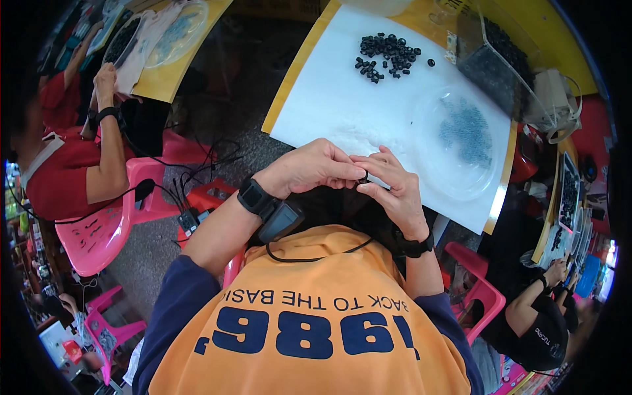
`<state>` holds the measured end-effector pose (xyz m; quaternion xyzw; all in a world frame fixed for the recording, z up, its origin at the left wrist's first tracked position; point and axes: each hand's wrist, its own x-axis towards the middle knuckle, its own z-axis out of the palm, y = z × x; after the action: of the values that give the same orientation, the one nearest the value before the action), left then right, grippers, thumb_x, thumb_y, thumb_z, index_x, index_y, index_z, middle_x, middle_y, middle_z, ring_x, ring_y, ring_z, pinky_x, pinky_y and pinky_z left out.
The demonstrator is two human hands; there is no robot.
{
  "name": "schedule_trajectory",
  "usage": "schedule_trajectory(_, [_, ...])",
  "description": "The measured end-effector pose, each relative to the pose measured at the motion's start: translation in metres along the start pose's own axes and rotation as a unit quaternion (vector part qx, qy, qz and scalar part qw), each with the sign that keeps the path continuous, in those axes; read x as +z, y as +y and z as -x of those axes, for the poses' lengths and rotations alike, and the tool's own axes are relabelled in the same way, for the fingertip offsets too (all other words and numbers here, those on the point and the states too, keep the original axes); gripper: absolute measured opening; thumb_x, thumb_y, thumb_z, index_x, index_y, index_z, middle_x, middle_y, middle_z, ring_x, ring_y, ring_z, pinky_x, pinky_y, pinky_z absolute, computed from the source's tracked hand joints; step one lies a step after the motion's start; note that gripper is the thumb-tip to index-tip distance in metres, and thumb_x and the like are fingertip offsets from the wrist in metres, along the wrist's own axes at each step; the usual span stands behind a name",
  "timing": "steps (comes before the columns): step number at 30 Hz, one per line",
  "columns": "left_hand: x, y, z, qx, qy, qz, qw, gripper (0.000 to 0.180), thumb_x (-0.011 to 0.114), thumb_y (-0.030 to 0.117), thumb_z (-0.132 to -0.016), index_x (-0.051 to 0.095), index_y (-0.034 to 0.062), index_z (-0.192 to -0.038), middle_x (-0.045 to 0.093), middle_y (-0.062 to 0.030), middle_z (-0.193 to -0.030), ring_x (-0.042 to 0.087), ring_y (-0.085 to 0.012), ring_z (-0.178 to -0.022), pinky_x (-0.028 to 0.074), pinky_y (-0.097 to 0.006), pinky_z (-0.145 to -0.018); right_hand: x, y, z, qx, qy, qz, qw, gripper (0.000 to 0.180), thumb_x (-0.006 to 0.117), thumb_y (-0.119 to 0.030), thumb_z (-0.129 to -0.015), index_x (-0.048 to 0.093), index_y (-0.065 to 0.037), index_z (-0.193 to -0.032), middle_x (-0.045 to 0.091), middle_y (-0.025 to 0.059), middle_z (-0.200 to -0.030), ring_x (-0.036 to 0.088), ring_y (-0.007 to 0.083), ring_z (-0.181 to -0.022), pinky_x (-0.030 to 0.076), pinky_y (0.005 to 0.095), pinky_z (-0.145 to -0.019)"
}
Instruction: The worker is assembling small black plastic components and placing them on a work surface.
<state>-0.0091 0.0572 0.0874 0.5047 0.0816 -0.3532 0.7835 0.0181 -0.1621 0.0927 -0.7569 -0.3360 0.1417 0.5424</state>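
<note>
My left hand [316,168] and my right hand [395,187] meet at the near edge of the white-covered table [322,99]. Between their fingertips sits a small round black part [362,178], pinched from both sides. Fingers cover most of it, so its exact kind is unclear. Farther off lies a loose pile of small black knob-like parts [388,54], with a single black piece [431,62] just to its right. Beyond my right hand stands a round clear plastic dish [431,161] with many tiny blue pieces [466,128] in it.
At the back right are a clear plastic bin [484,69] full of black parts and a whitish bag [556,99]. Pink chairs [105,230] stand at both sides. One person [72,171] works at the left table, another [540,316] at the right. Black cables [187,178] trail nearby.
</note>
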Motion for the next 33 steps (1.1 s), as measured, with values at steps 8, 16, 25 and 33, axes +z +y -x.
schedule_trajectory(8, [-0.001,0.024,-0.019,0.145,0.152,-0.292,0.933,0.017,0.070,0.014,-0.089,0.075,-0.0011,-0.095,0.068,-0.0059,-0.077,0.058,-0.0101,-0.068,0.045,-0.025,-0.063,0.006,0.013,-0.030,-0.060,0.121,0.178,0.975,0.035,0.077,-0.007,-0.075,0.072,-0.008,-0.110,0.070,0.0076,-0.095,0.060,0.0275,-0.092,0.049,0.0374,-0.086])
schedule_trajectory(16, [-0.006,-0.028,-0.044,0.390,0.237,-0.503,0.734,0.018,0.074,0.012,-0.081,0.071,0.0058,-0.097,0.060,-0.0100,-0.080,0.060,-0.0276,-0.072,0.050,-0.035,-0.064,0.006,0.037,-0.019,0.014,0.100,0.158,0.982,0.034,0.076,-0.005,-0.078,0.069,-0.006,-0.111,0.067,0.0086,-0.088,0.060,0.0271,-0.083,0.049,0.0371,-0.074])
schedule_trajectory(25, [-0.002,-0.033,-0.041,0.435,0.266,-0.495,0.704,0.018,0.078,0.006,-0.074,0.070,0.0038,-0.090,0.063,-0.0081,-0.084,0.063,-0.0265,-0.076,0.052,-0.036,-0.065,0.005,-0.003,-0.075,0.048,0.103,0.070,0.991,0.029,0.065,-0.016,-0.091,0.067,-0.002,-0.117,0.069,0.0145,-0.102,0.064,0.0266,-0.092,0.050,0.0350,-0.083])
schedule_trajectory(33, [-0.008,-0.035,-0.042,0.386,0.255,-0.440,0.770,0.015,0.072,0.006,-0.079,0.067,0.0025,-0.092,0.065,-0.0152,-0.089,0.064,-0.0366,-0.086,0.052,-0.042,-0.070,0.025,0.016,-0.112,-0.090,-0.038,0.100,0.990,0.050,0.051,-0.032,-0.099,0.049,-0.004,-0.140,0.053,0.0217,-0.137,0.050,0.0391,-0.126,0.039,0.0418,-0.108])
